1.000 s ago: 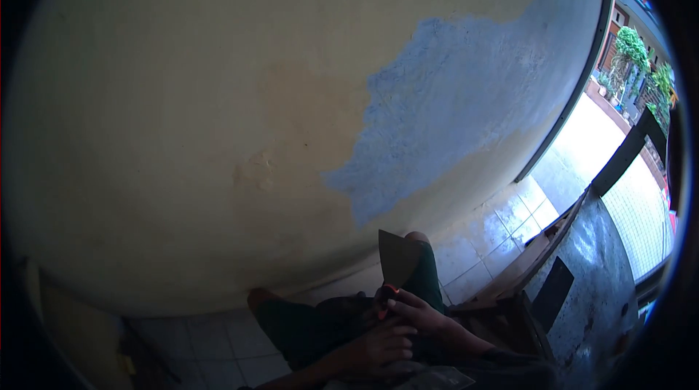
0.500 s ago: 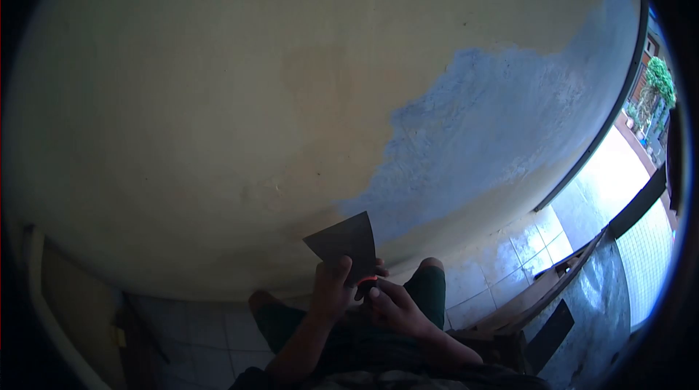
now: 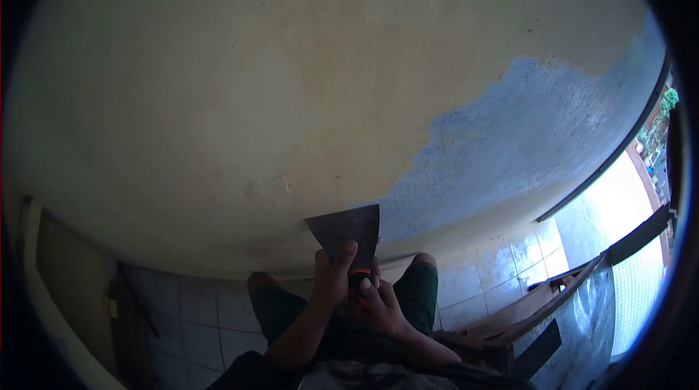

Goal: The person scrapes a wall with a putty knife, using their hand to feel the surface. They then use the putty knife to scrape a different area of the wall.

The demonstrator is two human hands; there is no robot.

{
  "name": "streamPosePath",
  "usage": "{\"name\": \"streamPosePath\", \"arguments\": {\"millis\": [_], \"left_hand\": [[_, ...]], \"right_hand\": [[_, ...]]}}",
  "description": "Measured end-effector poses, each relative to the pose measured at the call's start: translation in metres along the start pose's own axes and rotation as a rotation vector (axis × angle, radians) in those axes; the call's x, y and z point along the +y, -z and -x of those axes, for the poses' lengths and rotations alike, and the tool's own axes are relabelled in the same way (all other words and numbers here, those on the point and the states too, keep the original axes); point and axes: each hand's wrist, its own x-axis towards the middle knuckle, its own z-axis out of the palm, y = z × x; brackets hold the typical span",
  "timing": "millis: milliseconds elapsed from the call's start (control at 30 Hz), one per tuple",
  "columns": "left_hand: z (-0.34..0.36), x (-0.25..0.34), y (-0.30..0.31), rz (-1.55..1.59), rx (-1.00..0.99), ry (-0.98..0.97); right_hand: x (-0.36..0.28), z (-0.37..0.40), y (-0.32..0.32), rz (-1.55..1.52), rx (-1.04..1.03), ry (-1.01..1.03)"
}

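Both hands grip a scraper [image 3: 341,225], held up in front of the lap, btwn the knees. L hand [image 3: 333,273] is closed on the lower blade, thumb laid flat on the near face; fingertips show past the blade's R edge, so the rest of those fingers is prob. behind it. R hand [image 3: 383,308] is closed round the handle just below L hand, thumb up near the collar.

Blade: dark, flat, flared, wide edge up, slightly tilted. Handle: dark w/ red-orange bits, mostly covered by fingers; any brand or label there can't be read.

Beyond & above the hands: cream wall [image 3: 218,113] w/ brownish stains & a small rough spot up-L of the blade. Blue patch [image 3: 502,142], ragged edge, spreads up-R of the hands. Can't tell if the blade touches the wall.

Either side of the hands: bare knees & dark green shorts [image 3: 417,290]. Tiled floor [image 3: 196,317] down-L & also R of the hands. Far L: pale upright edge & a small yellow item [image 3: 111,308], too blurred to ID.

R of the hands: grey, shiny, worn panel [image 3: 586,310] w/ a dark strip [image 3: 537,350] on it, wood pieces [image 3: 510,312] alongside. Farther up-R, past the wall's dark edge: bright paving & some greenery [image 3: 668,101].
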Motion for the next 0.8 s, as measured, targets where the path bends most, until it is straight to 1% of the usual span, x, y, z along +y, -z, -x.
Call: {"name": "streamPosePath", "arguments": {"millis": [33,133,233,333,433,500,600,633,700,733,800], "left_hand": [[-0.001,0.001,-0.001,-0.017,0.009,-0.02],[0.001,0.002,-0.004,-0.03,0.037,-0.05],[-0.001,0.008,-0.007,-0.007,0.047,-0.057],[0.0,0.011,-0.006,-0.035,0.044,-0.076],[0.001,0.012,-0.003,-0.035,0.031,-0.095],[-0.001,0.019,-0.006,-0.035,0.029,-0.098],[0.004,0.017,-0.005,-0.011,-0.003,-0.043],[0.005,0.014,-0.004,-0.021,0.014,-0.042],[0.006,0.005,-0.004,-0.034,0.049,-0.043],[0.005,0.006,-0.004,-0.029,0.031,-0.044],[0.002,0.012,-0.005,-0.01,-0.002,-0.045]], "right_hand": [[-0.001,-0.001,-0.001,0.005,0.019,-0.008],[-0.003,-0.001,0.001,0.036,-0.045,0.028],[-0.011,-0.003,-0.009,-0.082,0.009,-0.007],[-0.009,0.001,-0.009,-0.063,-0.001,-0.04],[0.001,-0.002,-0.005,-0.011,-0.053,0.028],[-0.004,-0.002,-0.009,-0.053,-0.027,0.003],[-0.006,0.008,-0.011,-0.127,-0.006,-0.068],[-0.006,0.01,-0.011,-0.153,-0.004,-0.091],[-0.01,0.009,-0.013,-0.13,0.04,-0.136],[-0.01,0.011,-0.013,-0.119,0.069,-0.169],[-0.014,0.009,-0.016,-0.132,0.083,-0.13]]}}
